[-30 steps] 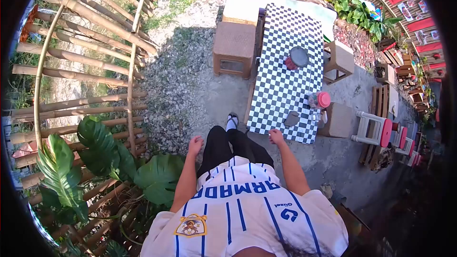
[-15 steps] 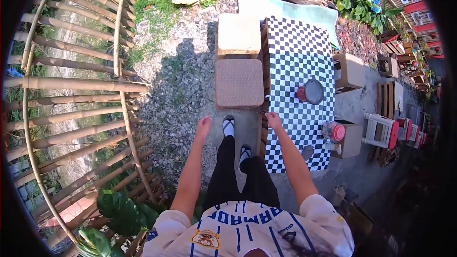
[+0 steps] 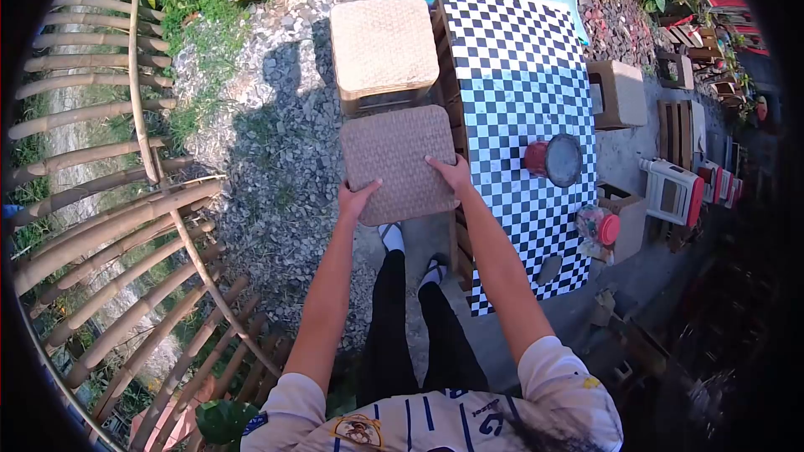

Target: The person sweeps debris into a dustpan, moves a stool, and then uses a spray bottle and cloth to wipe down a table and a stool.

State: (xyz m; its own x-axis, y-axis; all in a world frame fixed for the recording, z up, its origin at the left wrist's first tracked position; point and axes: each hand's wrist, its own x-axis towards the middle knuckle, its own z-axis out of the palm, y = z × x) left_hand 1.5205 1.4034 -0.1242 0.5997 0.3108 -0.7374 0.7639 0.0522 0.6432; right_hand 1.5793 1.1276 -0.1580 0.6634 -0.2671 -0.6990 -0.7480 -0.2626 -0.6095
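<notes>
A brown woven stool (image 3: 397, 151) with a square, rounded top is between my two hands in the head view. My left hand (image 3: 360, 199) grips its near left edge, thumb on top and fingers out of sight down the side. On the right edge my right hand (image 3: 450, 176) has the same hold, its thumb lying on the weave. Just beyond stands a second, sunlit woven stool (image 3: 383, 42). To the right is a long table with a black-and-white checkered cloth (image 3: 511, 92), close beside my right hand.
On the cloth stand a red container with a dark round top (image 3: 563, 159), a jar with a pink lid (image 3: 606, 228) and a dark flat object (image 3: 548, 269). More stools (image 3: 618, 94) line the table's far side. A bamboo fence (image 3: 92, 130) runs along the left, past gravel (image 3: 276, 146).
Both hands have moved forward and inward and taken hold of the brown woven stool by its sides. My view has shifted, and the stool looks a little larger and turned.
</notes>
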